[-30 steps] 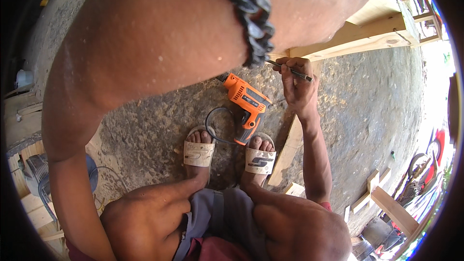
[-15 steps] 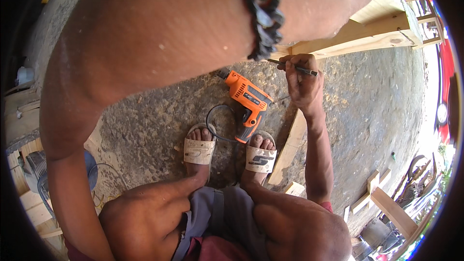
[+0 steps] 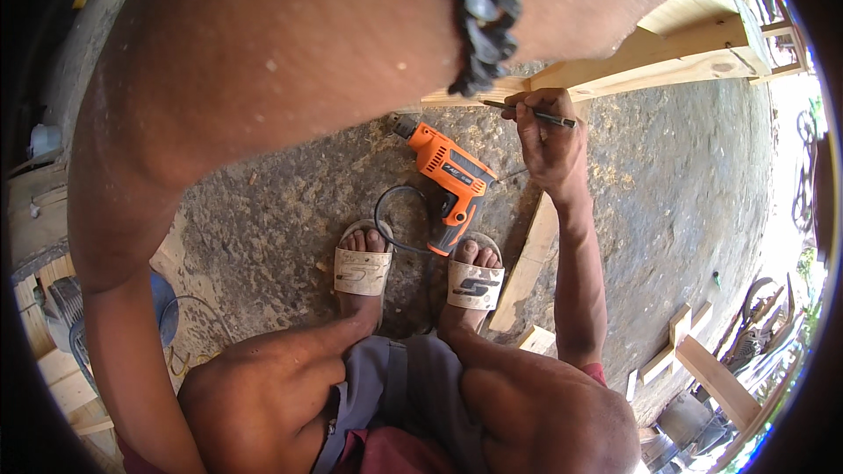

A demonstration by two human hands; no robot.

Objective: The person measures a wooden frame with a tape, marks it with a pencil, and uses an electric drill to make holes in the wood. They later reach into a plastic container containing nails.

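Pinching a thin dark pencil (image 3: 529, 113) between thumb and fingers (image 3: 527, 127), the right hand (image 3: 549, 145) is held low over the pale wooden plank (image 3: 667, 57), the pencil laid nearly flat so that its tip meets the plank's near edge, a grip suited to fine marking. The left hand is not seen: only its forearm (image 3: 307, 79), ringed by a dark chain-link bracelet (image 3: 479, 22), is stretched across the top of the view toward the same plank, likely to steady it; whether its fingers are clenched or released cannot be told. Just below and to the left of the right-hand fingers, an orange corded drill (image 3: 448, 175) is laid on the rough concrete floor (image 3: 667, 202), within reach, its black cable (image 3: 399, 219) looped toward two feet in pale sandals (image 3: 362, 270). A second narrow wooden strip (image 3: 527, 268) is left lying beneath the right wrist.
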